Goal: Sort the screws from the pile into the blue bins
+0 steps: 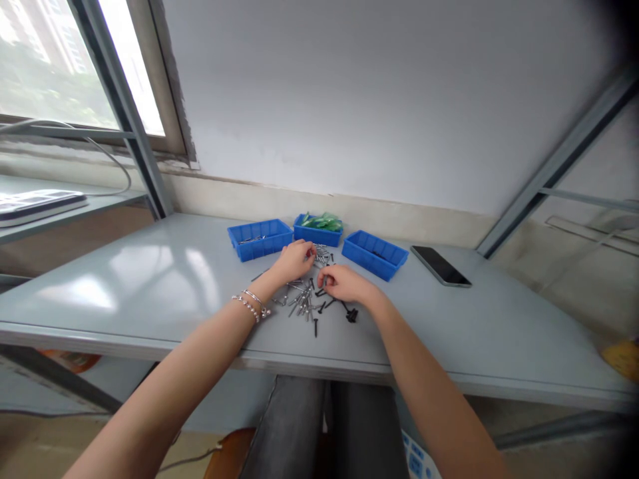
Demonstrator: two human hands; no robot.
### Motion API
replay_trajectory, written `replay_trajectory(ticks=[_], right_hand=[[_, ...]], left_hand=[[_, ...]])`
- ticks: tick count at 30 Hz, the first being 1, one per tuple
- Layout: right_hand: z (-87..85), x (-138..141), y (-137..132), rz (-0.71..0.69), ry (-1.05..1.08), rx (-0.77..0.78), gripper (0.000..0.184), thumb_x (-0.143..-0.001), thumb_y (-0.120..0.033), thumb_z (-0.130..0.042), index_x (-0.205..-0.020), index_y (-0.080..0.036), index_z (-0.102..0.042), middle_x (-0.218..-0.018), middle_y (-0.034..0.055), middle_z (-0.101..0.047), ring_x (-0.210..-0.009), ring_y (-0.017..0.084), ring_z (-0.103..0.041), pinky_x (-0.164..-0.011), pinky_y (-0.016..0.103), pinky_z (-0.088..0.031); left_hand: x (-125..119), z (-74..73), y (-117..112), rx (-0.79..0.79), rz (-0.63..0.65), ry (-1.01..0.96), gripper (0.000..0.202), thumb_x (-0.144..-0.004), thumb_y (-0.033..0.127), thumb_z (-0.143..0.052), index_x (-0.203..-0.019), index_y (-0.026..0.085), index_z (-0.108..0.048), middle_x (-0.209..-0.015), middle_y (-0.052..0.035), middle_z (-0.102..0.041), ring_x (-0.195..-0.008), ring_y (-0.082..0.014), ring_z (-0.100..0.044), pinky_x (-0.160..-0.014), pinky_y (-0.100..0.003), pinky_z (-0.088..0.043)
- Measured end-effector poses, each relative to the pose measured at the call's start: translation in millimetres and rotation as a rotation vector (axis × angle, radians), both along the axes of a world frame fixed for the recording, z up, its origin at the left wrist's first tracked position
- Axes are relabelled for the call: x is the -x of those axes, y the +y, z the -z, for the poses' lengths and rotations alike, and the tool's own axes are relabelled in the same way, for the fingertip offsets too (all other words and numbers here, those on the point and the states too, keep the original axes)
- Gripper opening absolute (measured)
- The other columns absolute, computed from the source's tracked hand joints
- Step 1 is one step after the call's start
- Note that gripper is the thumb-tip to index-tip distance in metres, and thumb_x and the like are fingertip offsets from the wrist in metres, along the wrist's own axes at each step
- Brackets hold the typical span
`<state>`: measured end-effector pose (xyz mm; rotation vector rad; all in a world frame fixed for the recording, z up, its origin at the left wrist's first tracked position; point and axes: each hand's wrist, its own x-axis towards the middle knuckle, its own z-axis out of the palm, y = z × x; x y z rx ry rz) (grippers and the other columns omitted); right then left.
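Note:
A loose pile of silver and black screws (307, 298) lies on the grey table (150, 279). My left hand (294, 259), with bracelets on the wrist, rests at the pile's far edge, fingers curled in a pinch over the screws. My right hand (344, 283) sits just right of it, fingers also pinched at the pile. What either pinch holds is too small to make out. Three blue bins stand behind the pile: a left bin (259, 238) with a few metal pieces, a middle bin (318, 229) with green items, a right bin (374, 254).
A dark phone (440, 265) lies flat right of the bins. A window and a metal frame post (134, 133) rise at the left, with a side shelf carrying a flat device (37, 205). A slanted metal brace (559, 159) stands at the right. My legs show under the table's front edge.

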<state>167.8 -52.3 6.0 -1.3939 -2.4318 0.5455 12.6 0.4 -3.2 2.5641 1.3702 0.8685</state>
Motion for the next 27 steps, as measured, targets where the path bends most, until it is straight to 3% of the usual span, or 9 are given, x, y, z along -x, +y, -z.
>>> replay_trajectory(ticks=[19, 27], right_hand=[[1.5, 0.3, 2.3, -0.012, -0.007, -0.018, 0.025, -0.063, -0.001, -0.042, -0.075, -0.016, -0.058, -0.059, -0.0017, -0.053, -0.056, 0.009, -0.046, -0.055, 0.018, -0.032], [1.8, -1.6, 5.4, 0.057, 0.066, -0.038, 0.024, -0.065, -0.002, -0.041, -0.079, -0.017, -0.055, -0.06, -0.0019, -0.052, -0.056, 0.009, -0.045, -0.054, 0.018, -0.031]], left_hand=[[0.2, 4.1, 3.4, -0.045, 0.084, -0.026, 0.015, -0.071, 0.012, -0.044, -0.077, 0.015, -0.057, -0.077, -0.0052, -0.059, -0.073, -0.0162, -0.052, -0.069, -0.028, -0.042], [-2.6, -2.6, -4.3, -0.043, 0.174, -0.019, 0.011, -0.071, 0.014, -0.046, -0.074, 0.014, -0.057, -0.076, -0.0046, -0.06, -0.071, -0.0143, -0.051, -0.066, -0.026, -0.04]])
